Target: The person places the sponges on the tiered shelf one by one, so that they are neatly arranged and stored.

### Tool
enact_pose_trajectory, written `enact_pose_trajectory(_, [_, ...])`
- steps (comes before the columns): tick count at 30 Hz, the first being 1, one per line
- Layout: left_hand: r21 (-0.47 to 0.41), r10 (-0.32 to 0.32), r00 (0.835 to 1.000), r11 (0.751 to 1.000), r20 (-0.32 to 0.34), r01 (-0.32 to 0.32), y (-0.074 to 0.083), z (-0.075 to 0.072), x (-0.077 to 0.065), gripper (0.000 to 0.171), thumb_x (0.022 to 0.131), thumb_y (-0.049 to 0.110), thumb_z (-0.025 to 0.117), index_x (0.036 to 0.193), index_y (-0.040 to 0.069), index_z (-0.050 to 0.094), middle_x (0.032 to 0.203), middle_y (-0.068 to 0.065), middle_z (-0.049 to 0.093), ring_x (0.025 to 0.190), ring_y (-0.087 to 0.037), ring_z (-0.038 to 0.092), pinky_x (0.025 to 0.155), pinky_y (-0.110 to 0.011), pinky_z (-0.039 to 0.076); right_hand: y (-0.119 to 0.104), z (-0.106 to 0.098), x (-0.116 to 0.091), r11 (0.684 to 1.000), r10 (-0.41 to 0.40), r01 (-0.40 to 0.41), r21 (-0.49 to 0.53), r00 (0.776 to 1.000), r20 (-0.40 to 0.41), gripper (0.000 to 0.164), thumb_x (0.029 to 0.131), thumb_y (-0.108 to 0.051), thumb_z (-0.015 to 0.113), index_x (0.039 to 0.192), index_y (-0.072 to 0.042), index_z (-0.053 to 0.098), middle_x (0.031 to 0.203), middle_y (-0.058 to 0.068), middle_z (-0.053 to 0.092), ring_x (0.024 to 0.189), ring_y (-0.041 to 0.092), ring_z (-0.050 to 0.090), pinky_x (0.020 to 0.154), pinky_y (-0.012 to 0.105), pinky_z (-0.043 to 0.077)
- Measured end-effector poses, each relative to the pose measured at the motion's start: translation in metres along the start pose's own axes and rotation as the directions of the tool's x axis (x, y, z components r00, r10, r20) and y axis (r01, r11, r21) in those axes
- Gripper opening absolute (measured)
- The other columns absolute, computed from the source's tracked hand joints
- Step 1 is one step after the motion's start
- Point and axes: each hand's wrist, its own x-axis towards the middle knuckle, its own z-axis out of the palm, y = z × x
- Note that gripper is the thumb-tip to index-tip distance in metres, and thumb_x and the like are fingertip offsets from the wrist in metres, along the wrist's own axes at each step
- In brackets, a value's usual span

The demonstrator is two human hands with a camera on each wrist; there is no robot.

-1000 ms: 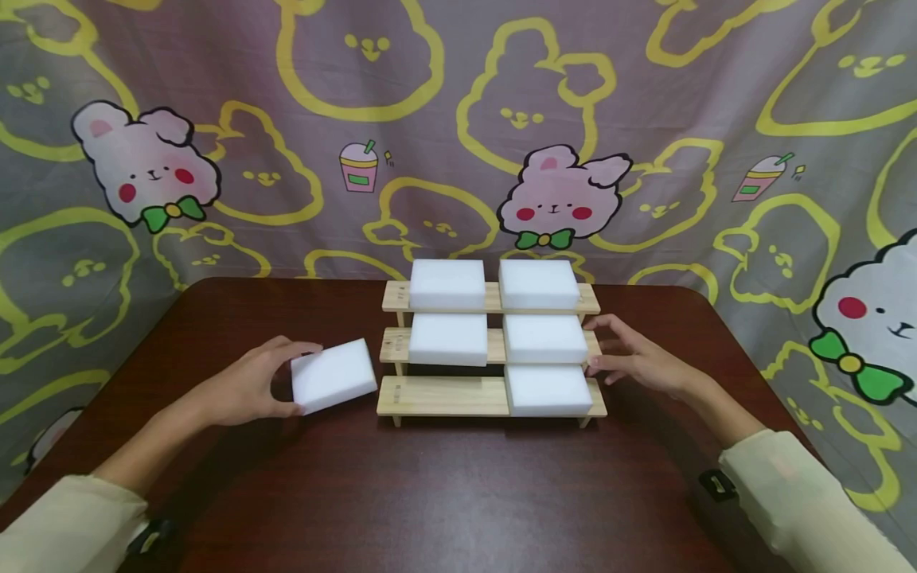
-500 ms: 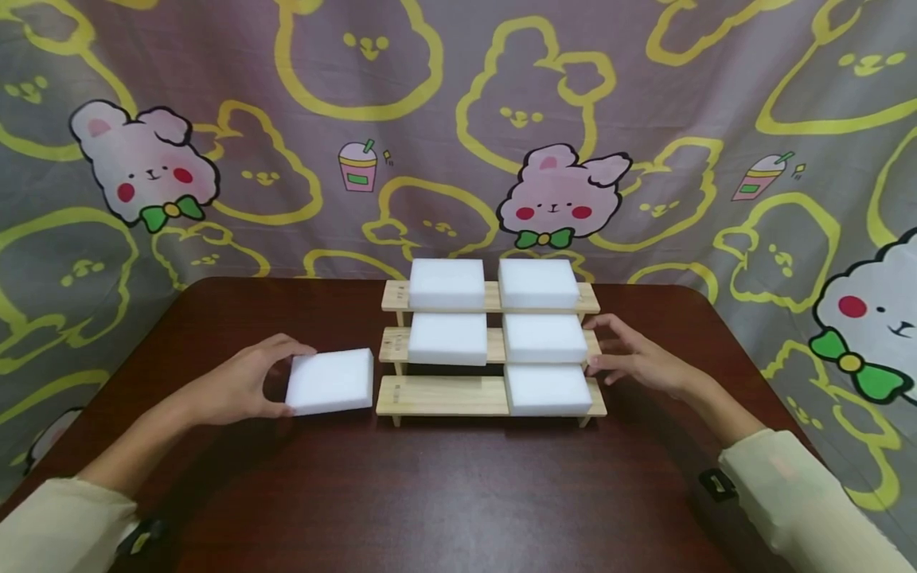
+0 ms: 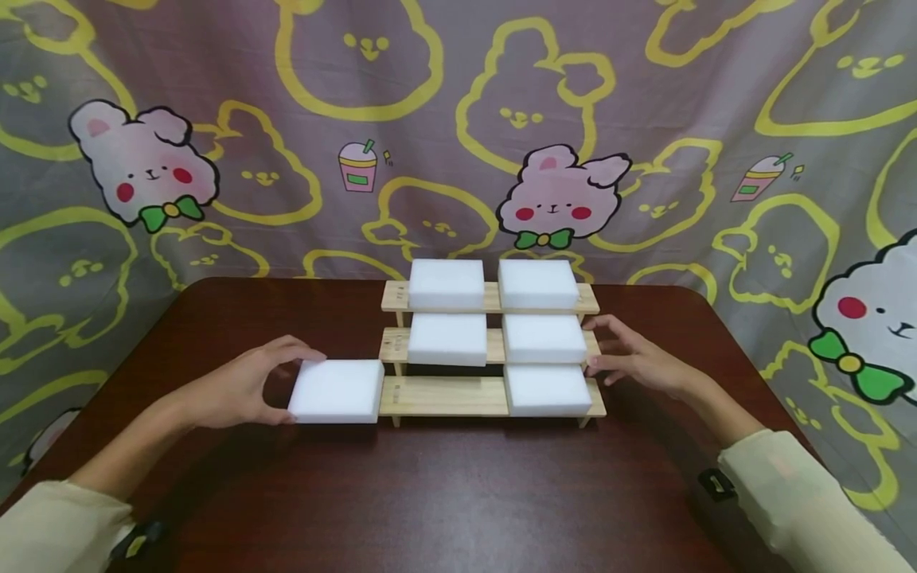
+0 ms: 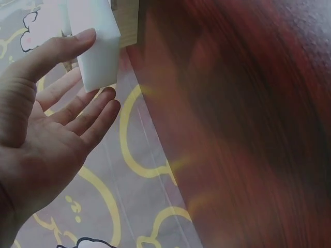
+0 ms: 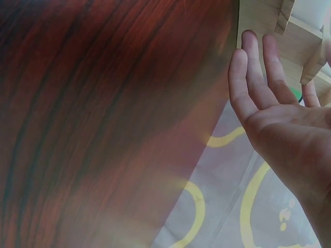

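My left hand [image 3: 232, 386] pinches a white foam block [image 3: 337, 390] by its left end, thumb in front and fingers behind. The block is level beside the left end of the lowest tier of a three-tier wooden display rack [image 3: 444, 395]. In the left wrist view the thumb lies on the foam block [image 4: 101, 57] and several fingers extend behind it. At the rack's right end, my right hand [image 3: 645, 362] holds the end of the middle tier between thumb and index finger. The right wrist view shows the other fingers [image 5: 253, 72] extended beside the wood; the thumb is mostly cut off.
More white foam blocks sit on the rack: a pair on the top tier [image 3: 446, 282], a pair on the middle tier [image 3: 447, 338] and one on the right of the lowest tier [image 3: 548, 390]. The dark wooden table [image 3: 458, 493] meets a patterned curtain [image 3: 430, 119] behind.
The foam block in my left hand has turned from tilted to level and come down and slightly right, up to the lowest tier's left end. My right hand and the rack stay put.
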Motion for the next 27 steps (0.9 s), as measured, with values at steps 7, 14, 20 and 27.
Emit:
enact_pose_trajectory(7, [-0.038, 0.039, 0.999, 0.999, 0.025, -0.038, 0.005, 0.002, 0.001, 0.077, 0.073, 0.016, 0.096, 0.139, 0.004, 0.058, 0.134, -0.015, 0.054, 0.106, -0.026, 0.059, 0.086, -0.041, 0.058, 0.000, 0.000, 0.000, 1.000, 0.005, -0.005, 0.003, 1.000, 0.004, 0.058, 0.102, -0.014, 0.064, 0.146, -0.006, 0.027, 0.133, 0.030, 0.053, 0.105, 0.029, 0.067, 0.082, 0.044, 0.057])
enact_pose_trajectory(14, [-0.043, 0.076, 0.997, 0.996, 0.020, -0.076, 0.009, 0.005, 0.004, 0.079, 0.073, 0.018, 0.096, 0.140, 0.005, 0.055, 0.135, -0.013, 0.055, 0.109, -0.026, 0.056, 0.086, -0.036, 0.057, 0.000, 0.000, 0.000, 1.000, 0.004, -0.004, 0.004, 1.000, 0.003, 0.058, 0.102, -0.014, 0.064, 0.146, -0.006, 0.027, 0.134, 0.030, 0.052, 0.105, 0.030, 0.067, 0.083, 0.044, 0.057])
enact_pose_trajectory(20, [-0.064, 0.108, 0.994, 0.992, 0.028, -0.106, 0.013, 0.009, 0.008, 0.073, 0.075, 0.017, 0.095, 0.136, 0.010, 0.055, 0.134, -0.010, 0.055, 0.111, -0.027, 0.056, 0.088, -0.038, 0.057, 0.000, 0.000, 0.000, 1.000, 0.000, 0.000, 0.008, 1.000, 0.005, 0.057, 0.102, -0.013, 0.064, 0.145, -0.006, 0.028, 0.132, 0.030, 0.053, 0.104, 0.029, 0.067, 0.082, 0.045, 0.057])
enact_pose_trajectory(27, [-0.055, 0.121, 0.992, 0.991, 0.035, -0.119, 0.019, 0.014, 0.016, 0.065, 0.076, 0.023, 0.094, 0.132, 0.014, 0.061, 0.132, -0.009, 0.056, 0.104, -0.023, 0.057, 0.085, -0.037, 0.056, 0.000, -0.001, 0.001, 1.000, 0.003, -0.003, 0.015, 1.000, 0.007, 0.056, 0.102, -0.013, 0.064, 0.145, -0.007, 0.028, 0.130, 0.028, 0.054, 0.103, 0.028, 0.068, 0.082, 0.044, 0.058])
